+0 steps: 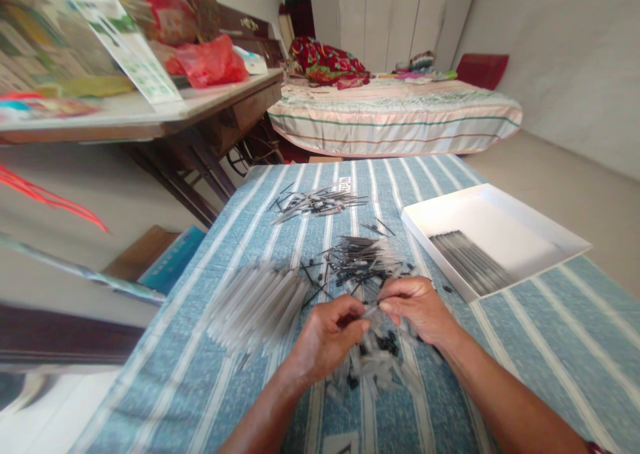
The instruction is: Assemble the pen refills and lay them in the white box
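My left hand (333, 334) is closed, with a small clear pen cap (371, 311) pinched between thumb and fingers. Close by on the right, my right hand (417, 307) pinches something small and dark at the cap's far end; the fingers mostly hide it. Beneath both hands lies a loose pile of clear caps (373, 371) mixed with small black plugs (386, 342). Beyond them is a heap of thin pen refills (363, 254) with dark ends. Many frosted pen barrels (260, 301) lie stacked side by side to the left of my hands.
A white open box (530, 224) at the right holds a row of grey pens (467, 262). Another scattered pile of thin pen parts (320, 202) lies at the table's far side. A striped blue cloth (200, 347) covers the table. A desk (170, 126) stands left, a bed (395, 117) behind.
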### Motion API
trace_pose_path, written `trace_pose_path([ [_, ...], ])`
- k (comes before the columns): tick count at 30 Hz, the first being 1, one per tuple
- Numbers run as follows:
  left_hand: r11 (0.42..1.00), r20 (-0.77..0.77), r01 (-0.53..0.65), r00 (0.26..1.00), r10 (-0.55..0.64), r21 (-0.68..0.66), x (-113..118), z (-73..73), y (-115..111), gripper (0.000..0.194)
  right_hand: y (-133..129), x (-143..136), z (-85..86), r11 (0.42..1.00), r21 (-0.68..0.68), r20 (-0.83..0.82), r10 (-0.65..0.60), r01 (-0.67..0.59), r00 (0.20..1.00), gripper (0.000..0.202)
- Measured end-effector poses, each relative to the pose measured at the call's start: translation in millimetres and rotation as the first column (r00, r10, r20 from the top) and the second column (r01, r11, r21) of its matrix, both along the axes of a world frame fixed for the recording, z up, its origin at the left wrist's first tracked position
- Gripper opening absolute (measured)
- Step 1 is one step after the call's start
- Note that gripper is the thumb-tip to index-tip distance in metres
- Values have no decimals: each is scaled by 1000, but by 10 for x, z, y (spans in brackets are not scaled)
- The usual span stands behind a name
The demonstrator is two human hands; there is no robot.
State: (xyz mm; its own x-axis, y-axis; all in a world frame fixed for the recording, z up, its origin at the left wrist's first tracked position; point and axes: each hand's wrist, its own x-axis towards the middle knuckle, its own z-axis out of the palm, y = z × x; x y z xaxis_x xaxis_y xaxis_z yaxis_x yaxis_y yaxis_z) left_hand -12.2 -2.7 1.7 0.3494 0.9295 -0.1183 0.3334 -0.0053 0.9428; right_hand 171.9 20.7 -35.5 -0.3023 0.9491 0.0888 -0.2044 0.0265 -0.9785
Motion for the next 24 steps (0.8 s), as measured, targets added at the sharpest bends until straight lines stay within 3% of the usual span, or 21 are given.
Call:
trace_pose_path([
  [7, 998, -86, 41, 996, -36, 55, -7, 14, 13, 9, 3, 21, 79, 997, 71, 138, 3, -13, 990, 13],
  [12, 996, -140, 88, 986, -88, -10, -21, -1, 25, 8, 4, 33, 69, 989, 141, 231, 18, -52, 973, 14],
  [17, 990, -57, 77, 995, -84, -120, -16, 10, 14, 7, -1, 41, 50, 991, 100, 231, 64, -89, 971, 19],
  [24, 983, -67, 58, 995, -71, -172, -5, 31, 20, 7, -1, 12, 19, 997, 12, 208, 74, -78, 975, 19],
])
